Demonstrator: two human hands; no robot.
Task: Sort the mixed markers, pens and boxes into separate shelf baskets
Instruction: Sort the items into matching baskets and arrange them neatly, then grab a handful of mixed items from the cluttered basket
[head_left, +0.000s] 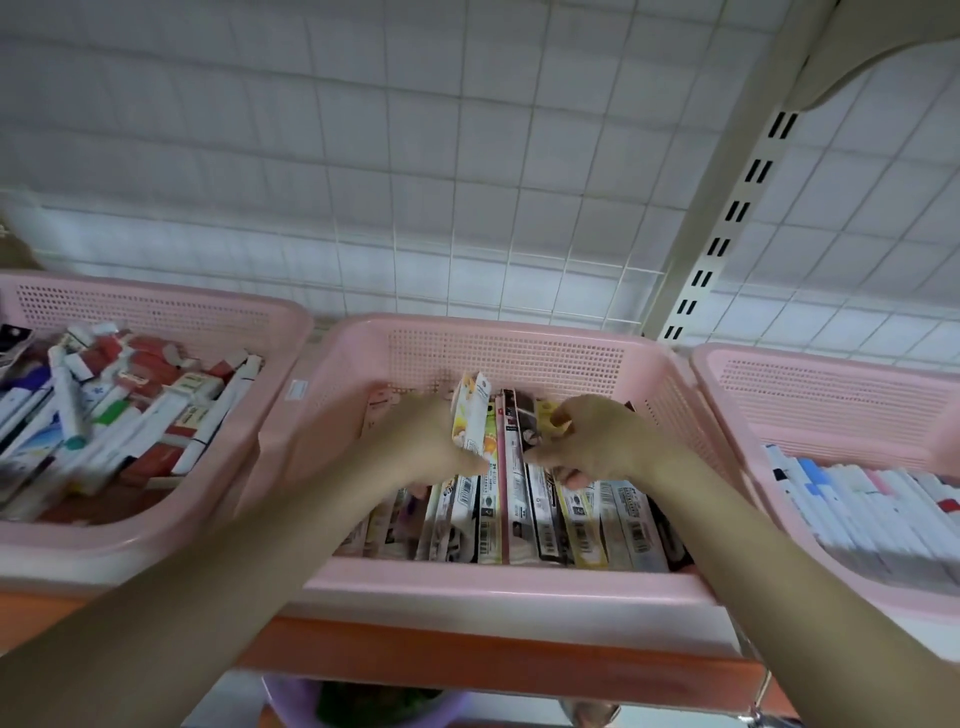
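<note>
While both arms reach into the middle basket | packed boxes run long axis front-to-back | left hand grips a raised yellow box | right hand pinches neighbouring box tops.
</note>
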